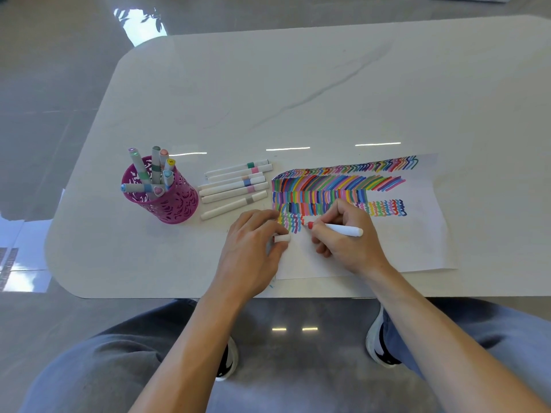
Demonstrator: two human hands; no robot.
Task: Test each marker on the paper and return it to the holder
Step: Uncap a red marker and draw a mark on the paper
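A white sheet of paper (pixel 417 242) covered with rows of coloured strokes lies on the table's right part. My right hand (pixel 343 236) grips a white marker with a red tip (pixel 343 229), the tip touching the paper just right of the lowest row of squiggles. My left hand (pixel 253 242) rests on the paper's left edge and pinches a white cap (pixel 282 238). A magenta perforated holder (pixel 167 198) stands at the left with several markers inside. Several capped white markers (pixel 235 186) lie in a row between the holder and the paper.
The white marble-look table (pixel 268 84) has rounded corners, and its front edge runs just below my hands. My knees and shoes show under the edge, over a glossy grey floor.
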